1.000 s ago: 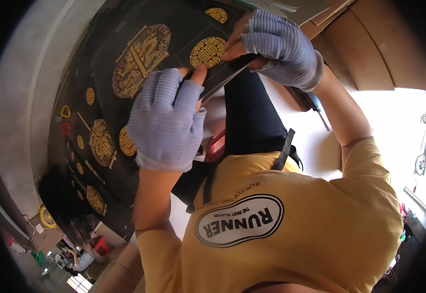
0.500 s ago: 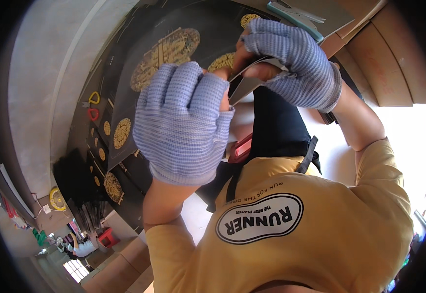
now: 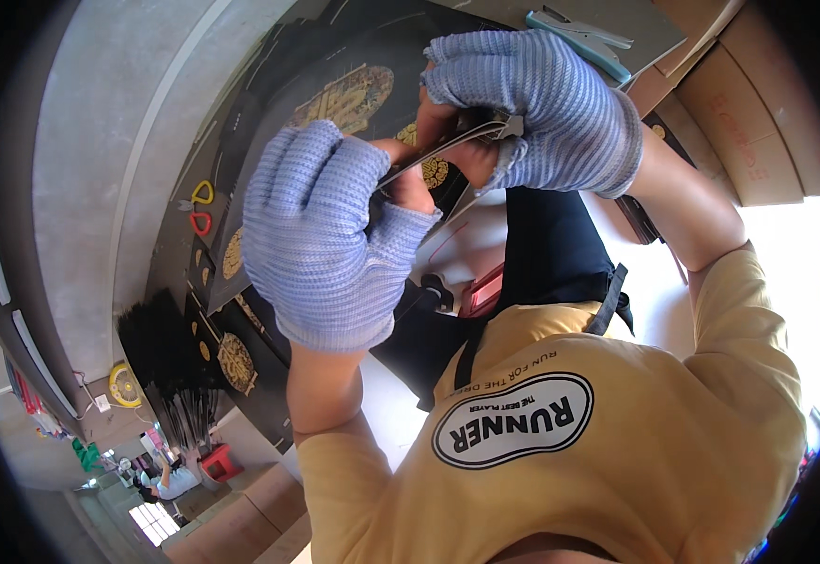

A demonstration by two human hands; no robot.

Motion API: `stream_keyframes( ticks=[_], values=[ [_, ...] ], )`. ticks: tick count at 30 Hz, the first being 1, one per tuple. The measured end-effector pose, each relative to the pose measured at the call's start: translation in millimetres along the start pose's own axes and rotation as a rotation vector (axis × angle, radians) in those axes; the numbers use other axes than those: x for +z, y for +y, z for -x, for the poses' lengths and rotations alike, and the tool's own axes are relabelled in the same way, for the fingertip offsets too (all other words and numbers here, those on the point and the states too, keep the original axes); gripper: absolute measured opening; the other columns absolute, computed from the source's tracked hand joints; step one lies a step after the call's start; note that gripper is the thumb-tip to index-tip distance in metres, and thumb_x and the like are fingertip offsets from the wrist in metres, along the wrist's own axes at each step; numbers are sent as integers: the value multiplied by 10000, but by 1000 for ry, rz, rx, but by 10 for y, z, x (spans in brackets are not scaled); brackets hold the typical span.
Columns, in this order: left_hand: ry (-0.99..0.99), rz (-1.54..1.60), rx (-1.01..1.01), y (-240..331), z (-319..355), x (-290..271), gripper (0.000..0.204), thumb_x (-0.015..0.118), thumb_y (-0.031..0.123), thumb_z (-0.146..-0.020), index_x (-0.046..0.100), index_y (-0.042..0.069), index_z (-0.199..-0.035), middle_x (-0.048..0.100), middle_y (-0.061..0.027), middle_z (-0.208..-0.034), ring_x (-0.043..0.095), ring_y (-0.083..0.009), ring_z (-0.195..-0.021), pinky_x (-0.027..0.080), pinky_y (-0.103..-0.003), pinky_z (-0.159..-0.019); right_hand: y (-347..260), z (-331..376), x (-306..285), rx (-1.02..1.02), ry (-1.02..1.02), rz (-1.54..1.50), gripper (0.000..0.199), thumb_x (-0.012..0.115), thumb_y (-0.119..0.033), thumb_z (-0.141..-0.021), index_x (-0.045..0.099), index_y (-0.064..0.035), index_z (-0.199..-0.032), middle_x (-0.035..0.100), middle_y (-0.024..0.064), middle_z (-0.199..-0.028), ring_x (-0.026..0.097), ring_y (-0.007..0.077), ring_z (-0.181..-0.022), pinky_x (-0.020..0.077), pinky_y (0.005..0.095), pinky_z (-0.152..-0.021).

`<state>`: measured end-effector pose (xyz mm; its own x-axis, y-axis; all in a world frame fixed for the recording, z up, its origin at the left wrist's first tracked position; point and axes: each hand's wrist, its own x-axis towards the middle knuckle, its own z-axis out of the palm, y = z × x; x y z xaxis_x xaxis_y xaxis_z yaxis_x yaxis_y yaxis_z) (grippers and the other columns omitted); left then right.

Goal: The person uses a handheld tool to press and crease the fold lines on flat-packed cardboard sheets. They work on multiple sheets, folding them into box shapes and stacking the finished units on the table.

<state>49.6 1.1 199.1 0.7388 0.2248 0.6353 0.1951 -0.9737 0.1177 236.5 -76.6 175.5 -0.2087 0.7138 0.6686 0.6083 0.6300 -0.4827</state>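
Left hand (image 3: 321, 240), gloved: pinching thin black card (image 3: 448, 146). Right hand (image 3: 542, 108), gloved: pinching the card's other end.

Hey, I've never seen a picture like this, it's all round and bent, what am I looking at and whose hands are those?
The picture comes from a wide fisheye camera worn on a person's head, looking down, so straight edges curve. Both hands belong to the wearer, in fingerless blue knit gloves. The left hand and right hand together pinch a thin dark sheet by its edge. Below is the wearer's yellow shirt. Beyond the hands lie black sheets with gold round patterns, a teal-handled tool at the top, and brown cardboard boxes at the right.
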Motion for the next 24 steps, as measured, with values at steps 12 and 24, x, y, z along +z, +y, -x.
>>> stream_keyframes(
  ticks=[12, 24],
  values=[
    [38, -108, 86, -30, -8, -37, 173, 690, 186, -657, 604, 83, -766, 504, -67, -703, 525, -255, -682, 427, -370, -624, 91, -47, 46, -220, 105, 56, 260, 694, -262, -784, 630, -13, -823, 593, 123, -758, 587, 306, -704, 484, 354, -630],
    [194, -391, 181, -39, 35, -5, 144, 616, 276, -770, 594, 134, -775, 537, -31, -731, 547, -255, -770, 427, -379, -714, 99, -81, 153, -259, 221, 200, 381, 706, -362, -725, 617, -58, -939, 616, 156, -902, 605, 348, -839, 513, 392, -723]
  ],
)
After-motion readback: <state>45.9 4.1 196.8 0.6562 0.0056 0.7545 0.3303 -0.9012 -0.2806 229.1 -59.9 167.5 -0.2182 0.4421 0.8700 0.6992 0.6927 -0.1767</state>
